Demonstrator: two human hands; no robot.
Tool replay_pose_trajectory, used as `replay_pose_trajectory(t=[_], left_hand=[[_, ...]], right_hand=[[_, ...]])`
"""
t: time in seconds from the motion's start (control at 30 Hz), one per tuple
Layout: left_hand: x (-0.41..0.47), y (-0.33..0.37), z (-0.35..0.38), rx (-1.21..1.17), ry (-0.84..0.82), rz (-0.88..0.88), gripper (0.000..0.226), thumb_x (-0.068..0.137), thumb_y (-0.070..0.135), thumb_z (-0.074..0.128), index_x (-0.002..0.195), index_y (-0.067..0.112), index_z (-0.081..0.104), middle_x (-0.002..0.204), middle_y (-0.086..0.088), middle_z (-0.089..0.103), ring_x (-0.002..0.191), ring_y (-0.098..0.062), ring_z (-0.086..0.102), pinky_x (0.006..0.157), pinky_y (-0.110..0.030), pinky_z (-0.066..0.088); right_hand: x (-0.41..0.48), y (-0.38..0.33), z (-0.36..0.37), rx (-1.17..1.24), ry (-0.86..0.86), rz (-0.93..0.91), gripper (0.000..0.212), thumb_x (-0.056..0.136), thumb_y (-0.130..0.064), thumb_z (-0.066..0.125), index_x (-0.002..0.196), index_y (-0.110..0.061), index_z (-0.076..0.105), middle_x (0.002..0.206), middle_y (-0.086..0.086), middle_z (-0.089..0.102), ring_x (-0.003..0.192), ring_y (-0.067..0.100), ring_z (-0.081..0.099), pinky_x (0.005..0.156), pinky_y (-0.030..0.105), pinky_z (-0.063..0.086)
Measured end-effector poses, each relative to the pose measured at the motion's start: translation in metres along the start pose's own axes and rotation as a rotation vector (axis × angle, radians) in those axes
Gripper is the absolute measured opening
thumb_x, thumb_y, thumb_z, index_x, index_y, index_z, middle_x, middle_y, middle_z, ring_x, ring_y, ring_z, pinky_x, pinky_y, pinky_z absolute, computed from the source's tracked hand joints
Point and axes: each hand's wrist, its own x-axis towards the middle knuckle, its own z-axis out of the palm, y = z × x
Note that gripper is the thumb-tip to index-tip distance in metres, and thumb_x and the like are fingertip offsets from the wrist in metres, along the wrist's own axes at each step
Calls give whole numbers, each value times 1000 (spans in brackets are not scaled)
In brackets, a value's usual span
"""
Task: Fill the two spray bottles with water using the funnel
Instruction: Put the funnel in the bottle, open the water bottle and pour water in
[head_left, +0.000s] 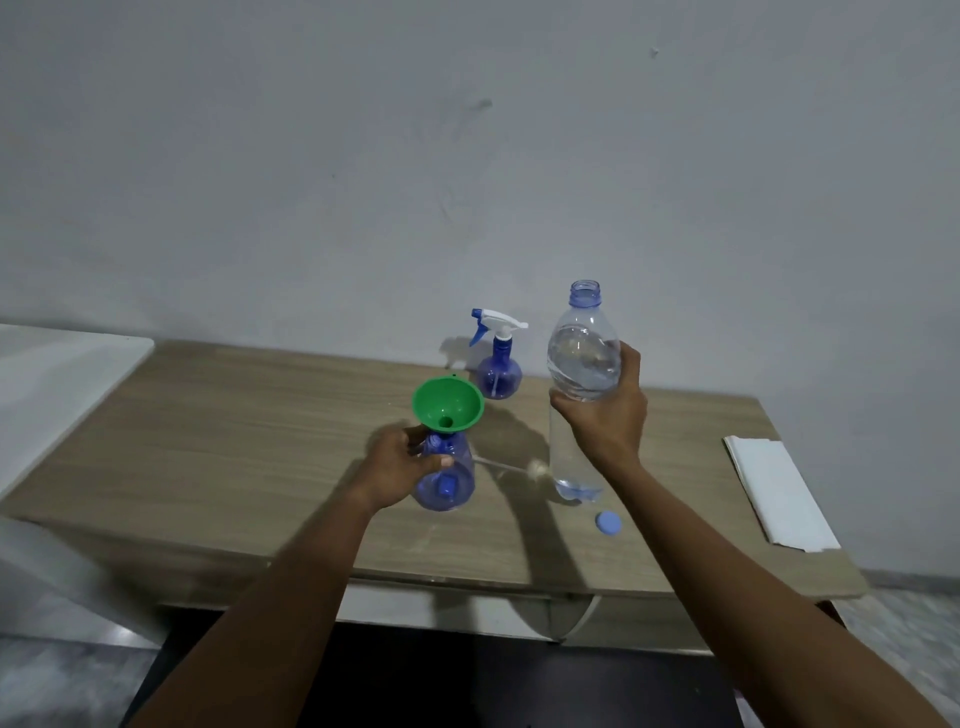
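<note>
A green funnel (448, 405) sits in the neck of a blue spray bottle (451, 480) on the wooden table (234, 447). My left hand (402, 467) grips this bottle just under the funnel. My right hand (605, 418) holds a large clear water bottle (583, 358), uncapped and upright, to the right of the funnel. A second blue spray bottle (498, 369) with its white trigger head on stands behind the funnel. A removed spray tube (511, 469) lies on the table between the two hands.
The blue bottle cap (609, 522) lies near the front edge. Folded white paper (776, 491) rests at the table's right end. A white surface (57, 374) adjoins the table on the left. A plain wall rises behind.
</note>
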Motion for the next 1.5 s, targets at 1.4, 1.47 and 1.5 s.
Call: replay_pose_trajectory(t=[1.4,1.47,1.5], left_hand=[[-26,12,-14,71,-177,74,29,85,22,77,113,28,72,117,-5,73,113,-24,67,103,-50,50],[-26,9,-17,87,-213,63,40,81,44,78,117,29,70,119,-4,72,116,-25,65,104,-57,48],[-26,6,-18,87,-233,47,45,79,49,78,119,30,69,122,-3,71,119,-25,64,105,-58,46]], right_hand=[[-58,11,64,329,-661,130,86,66,-27,94,140,-30,51,134,-9,63,124,8,59,98,25,52],[-57,3,67,335,-691,137,89,66,-17,95,141,-31,49,136,-10,61,126,6,57,97,18,49],[-57,1,70,338,-689,144,88,67,-14,94,140,-32,49,135,-11,62,125,4,58,99,20,48]])
